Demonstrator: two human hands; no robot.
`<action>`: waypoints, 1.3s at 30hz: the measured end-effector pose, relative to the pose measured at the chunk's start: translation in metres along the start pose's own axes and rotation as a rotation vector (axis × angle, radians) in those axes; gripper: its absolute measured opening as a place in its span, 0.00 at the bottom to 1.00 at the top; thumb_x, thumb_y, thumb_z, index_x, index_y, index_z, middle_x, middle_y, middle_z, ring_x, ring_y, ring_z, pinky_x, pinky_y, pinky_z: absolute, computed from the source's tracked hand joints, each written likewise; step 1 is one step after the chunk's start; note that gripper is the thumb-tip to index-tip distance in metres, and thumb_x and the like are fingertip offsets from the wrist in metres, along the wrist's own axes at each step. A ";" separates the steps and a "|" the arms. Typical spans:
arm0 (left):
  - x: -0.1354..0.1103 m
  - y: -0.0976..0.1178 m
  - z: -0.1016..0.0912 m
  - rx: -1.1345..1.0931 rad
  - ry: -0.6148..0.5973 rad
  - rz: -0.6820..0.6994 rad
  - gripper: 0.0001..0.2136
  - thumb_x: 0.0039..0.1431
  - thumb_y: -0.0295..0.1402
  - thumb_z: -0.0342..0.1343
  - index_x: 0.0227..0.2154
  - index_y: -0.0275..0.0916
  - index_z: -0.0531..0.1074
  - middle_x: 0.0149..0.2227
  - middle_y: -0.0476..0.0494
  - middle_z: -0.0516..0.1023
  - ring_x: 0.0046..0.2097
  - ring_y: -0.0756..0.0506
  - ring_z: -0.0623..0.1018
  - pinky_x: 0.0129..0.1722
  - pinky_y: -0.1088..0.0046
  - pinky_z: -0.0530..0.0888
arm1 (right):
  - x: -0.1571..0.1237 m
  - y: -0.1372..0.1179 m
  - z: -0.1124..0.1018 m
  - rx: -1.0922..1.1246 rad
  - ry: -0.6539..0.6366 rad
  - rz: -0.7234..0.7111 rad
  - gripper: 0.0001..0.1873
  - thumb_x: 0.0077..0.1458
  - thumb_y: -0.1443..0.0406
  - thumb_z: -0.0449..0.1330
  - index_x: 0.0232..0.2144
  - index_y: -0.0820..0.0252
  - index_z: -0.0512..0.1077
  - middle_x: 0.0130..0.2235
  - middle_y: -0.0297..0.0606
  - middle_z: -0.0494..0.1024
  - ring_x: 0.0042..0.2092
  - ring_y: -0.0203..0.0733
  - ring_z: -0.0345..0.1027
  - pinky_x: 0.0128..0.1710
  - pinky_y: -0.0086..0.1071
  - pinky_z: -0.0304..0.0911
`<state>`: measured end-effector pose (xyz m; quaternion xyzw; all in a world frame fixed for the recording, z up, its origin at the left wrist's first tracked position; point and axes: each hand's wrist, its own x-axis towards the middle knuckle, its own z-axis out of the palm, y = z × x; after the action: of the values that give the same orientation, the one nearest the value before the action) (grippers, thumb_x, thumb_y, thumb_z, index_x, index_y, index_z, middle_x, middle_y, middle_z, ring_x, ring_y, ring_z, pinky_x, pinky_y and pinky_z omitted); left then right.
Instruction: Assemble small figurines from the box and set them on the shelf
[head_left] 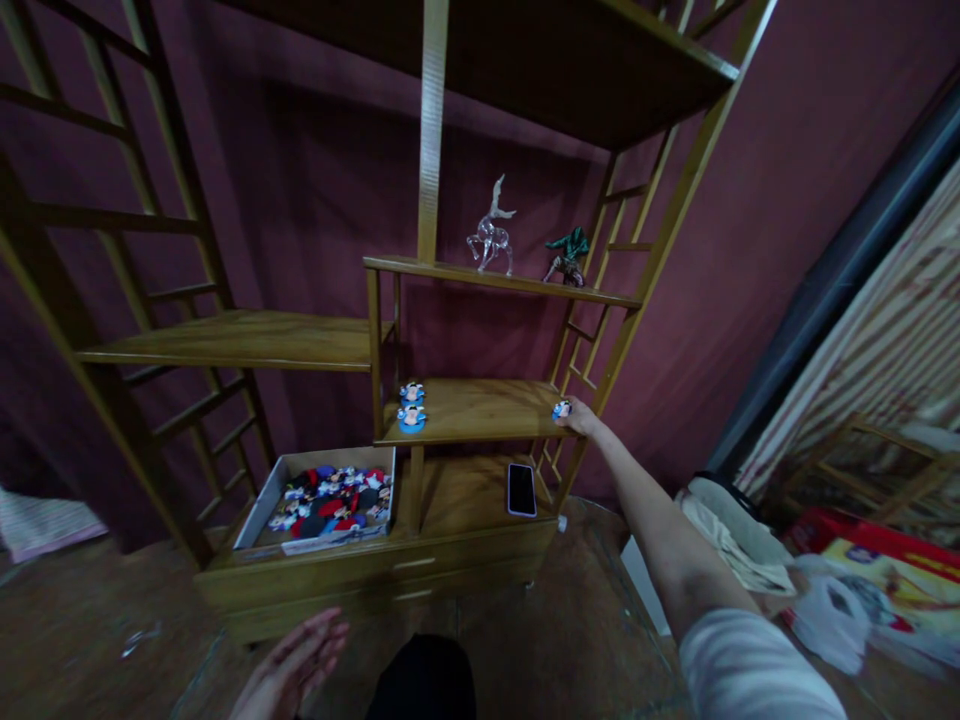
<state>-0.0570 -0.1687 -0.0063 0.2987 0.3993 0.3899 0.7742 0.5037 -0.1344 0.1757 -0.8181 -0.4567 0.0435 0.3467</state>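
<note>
Wood, golden-brown: shelving unit point(431, 130) against a dark red wall point(300, 180).

Right hand point(579, 414): arm stretched out, fingers closed around a small blue figure point(562, 409) at the right front corner of the middle shelf point(480, 405). The figure sits at shelf level. I cannot tell whether it rests on the board or is just clear of it.

Left hand point(296, 665): low in view, over the floor in front of the unit, palm open with the fingers spread. It holds nothing and touches nothing.

Same shelf, left end: two more blue figures, the rear one point(411, 392) just behind the front one point(412, 417), well apart from the one I grip.

Shelf above point(450, 270): a clear glass animal figure point(491, 235) stands upright, and a green figure point(568, 255) is near it to the right.

Bottom shelf point(465, 485): an open white box point(270, 495) sits at the left, filled with many small figures in red, blue and black, too small to tell apart. A phone point(522, 489) lies flat at the right, screen dark, below my right hand.
</note>
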 end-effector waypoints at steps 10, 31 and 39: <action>-0.007 0.010 0.011 0.021 0.062 -0.024 0.24 0.30 0.35 0.69 0.37 0.37 0.77 0.46 0.36 0.76 0.53 0.33 0.70 0.46 0.68 0.72 | -0.025 -0.006 -0.029 0.230 0.027 0.073 0.29 0.45 0.71 0.58 0.52 0.64 0.63 0.50 0.49 0.72 0.50 0.46 0.67 0.49 0.36 0.62; -0.018 0.018 0.009 0.007 0.078 0.038 0.25 0.29 0.33 0.70 0.37 0.36 0.77 0.46 0.36 0.76 0.52 0.33 0.70 0.45 0.70 0.73 | -0.154 -0.014 0.083 0.837 -0.101 0.141 0.15 0.42 0.62 0.60 0.36 0.58 0.72 0.39 0.42 0.78 0.42 0.44 0.72 0.42 0.37 0.67; -0.015 0.021 -0.001 0.026 0.069 0.054 0.24 0.32 0.33 0.69 0.38 0.37 0.77 0.45 0.37 0.77 0.50 0.34 0.72 0.44 0.69 0.73 | -0.103 -0.023 0.027 0.186 0.392 -0.039 0.22 0.51 0.62 0.52 0.49 0.60 0.64 0.49 0.46 0.71 0.51 0.45 0.65 0.50 0.37 0.61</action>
<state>-0.0714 -0.1705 0.0148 0.3058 0.4226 0.4152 0.7453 0.4170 -0.1926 0.1444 -0.7663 -0.3904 -0.0812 0.5038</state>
